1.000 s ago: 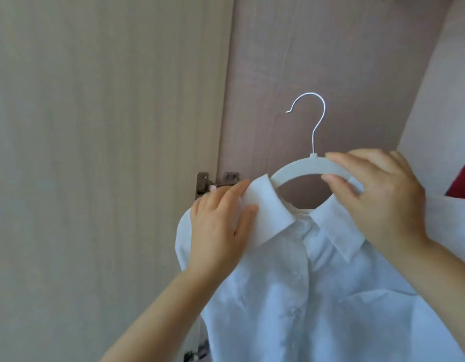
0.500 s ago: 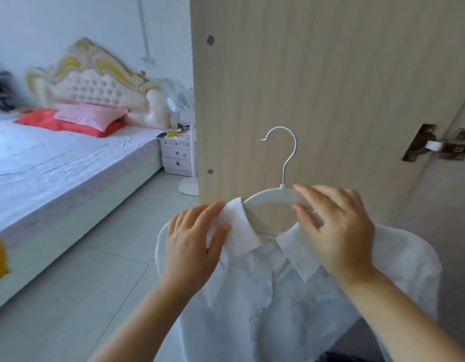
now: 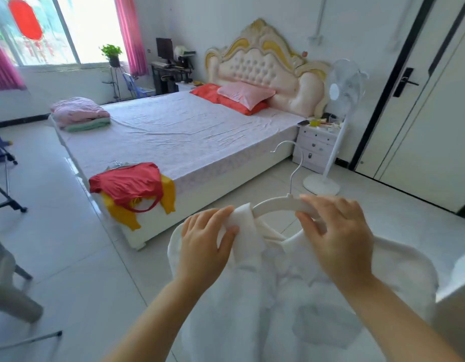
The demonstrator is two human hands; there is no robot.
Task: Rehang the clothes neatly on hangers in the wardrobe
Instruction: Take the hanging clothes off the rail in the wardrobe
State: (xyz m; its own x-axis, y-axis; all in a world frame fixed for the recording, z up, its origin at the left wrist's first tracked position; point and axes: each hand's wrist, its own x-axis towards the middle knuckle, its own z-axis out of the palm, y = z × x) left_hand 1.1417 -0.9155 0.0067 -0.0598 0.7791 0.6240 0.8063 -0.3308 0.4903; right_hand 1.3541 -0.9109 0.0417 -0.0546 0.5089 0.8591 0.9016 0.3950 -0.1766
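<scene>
Shirt [image 3: 291, 299] of thin, creased white cloth drapes over a smooth, curved white hanger [image 3: 277, 205] with a wire hook [image 3: 295, 163], held up before the bed [image 3: 189, 131]. The left hand [image 3: 202, 246] pinches the folded collar [image 3: 242, 218]; the right hand [image 3: 336, 236] grips the hanger's arc, fingers [image 3: 320, 203] curled.

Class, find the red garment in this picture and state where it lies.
In the head view, the red garment lies left of centre on the near corner of the bed, over a yellow garment, up and left of the left hand.

Two hands: left hand [image 3: 202, 246], right hand [image 3: 336, 239]; one white shirt [image 3: 278, 309], one hanger [image 3: 278, 205]. Mid-frame: one bed [image 3: 187, 131], two pillows [image 3: 245, 93], one fan [image 3: 343, 83].
</scene>
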